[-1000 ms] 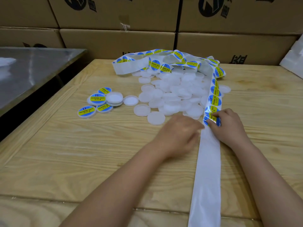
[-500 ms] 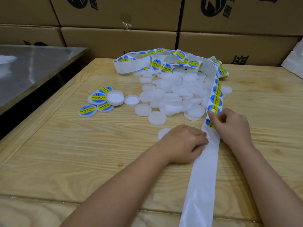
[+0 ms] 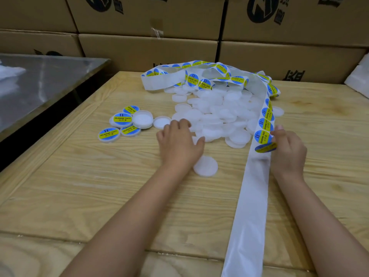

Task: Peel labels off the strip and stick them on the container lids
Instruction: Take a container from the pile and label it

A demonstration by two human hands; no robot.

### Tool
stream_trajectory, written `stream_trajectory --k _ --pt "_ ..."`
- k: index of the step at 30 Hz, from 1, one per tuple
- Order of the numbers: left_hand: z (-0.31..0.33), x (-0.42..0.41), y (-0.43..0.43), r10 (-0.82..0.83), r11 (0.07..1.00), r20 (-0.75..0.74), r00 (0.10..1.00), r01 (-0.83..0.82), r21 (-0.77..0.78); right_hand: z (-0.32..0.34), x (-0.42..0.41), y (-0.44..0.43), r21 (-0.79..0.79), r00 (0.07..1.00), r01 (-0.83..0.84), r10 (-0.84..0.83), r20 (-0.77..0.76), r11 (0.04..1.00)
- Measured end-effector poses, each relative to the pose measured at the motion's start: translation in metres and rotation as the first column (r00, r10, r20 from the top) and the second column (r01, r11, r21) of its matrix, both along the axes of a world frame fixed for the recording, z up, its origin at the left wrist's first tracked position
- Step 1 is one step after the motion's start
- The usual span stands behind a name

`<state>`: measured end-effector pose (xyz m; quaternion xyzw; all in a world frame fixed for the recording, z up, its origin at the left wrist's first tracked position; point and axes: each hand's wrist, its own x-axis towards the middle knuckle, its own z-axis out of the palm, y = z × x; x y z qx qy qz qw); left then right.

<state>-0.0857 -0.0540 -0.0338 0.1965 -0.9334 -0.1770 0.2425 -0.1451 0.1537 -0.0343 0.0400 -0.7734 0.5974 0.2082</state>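
A long white backing strip (image 3: 249, 206) runs from the near edge up to a tangle behind a pile of blank white lids (image 3: 217, 112). Blue-and-yellow round labels (image 3: 264, 124) still sit on its upper part. My right hand (image 3: 287, 152) pinches the lowest label (image 3: 265, 147), which is curled half off the strip. My left hand (image 3: 179, 142) lies over the pile's near edge, fingers bent down onto the lids; whether it grips one is hidden. One blank lid (image 3: 205, 166) lies alone beside my left wrist. Several labelled lids (image 3: 108, 134) sit at the left.
The wooden table (image 3: 79, 186) has a raised rim on its left side. A steel table (image 3: 40, 86) stands lower to the left. Cardboard boxes (image 3: 147, 52) form a wall at the back, and white foam (image 3: 359, 76) sits at the far right.
My left hand left the strip and moved up-left onto the lid pile, leaving one blank lid alone on the table. My right hand peeled the lowest label further off the strip.
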Motion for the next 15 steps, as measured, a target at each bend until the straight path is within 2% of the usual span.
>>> stream_trajectory --k 2,4,8,12,15 --pt "-0.005 0.000 -0.014 0.034 0.999 0.142 0.989 -0.034 -0.001 0.002 0.005 -0.007 -0.034 0.997 -0.046 0.044 -0.063 0.998" --pt "-0.009 0.000 -0.021 0.006 0.999 0.170 0.985 -0.013 0.040 0.002 0.011 -0.014 0.012 0.986 -0.096 0.097 -0.133 0.995" --pt "-0.010 0.003 -0.023 -0.115 0.986 0.088 0.989 0.103 0.131 0.002 0.023 -0.030 0.112 0.971 -0.141 0.160 -0.180 0.984" --pt "-0.012 0.005 -0.018 -0.230 0.906 -0.021 0.973 0.222 0.360 0.001 0.032 -0.041 0.204 0.955 -0.205 0.242 -0.172 0.957" --pt "-0.013 0.005 -0.014 -0.266 0.895 -0.062 0.962 0.270 0.355 -0.004 0.034 -0.046 0.270 0.946 -0.248 0.293 -0.139 0.930"
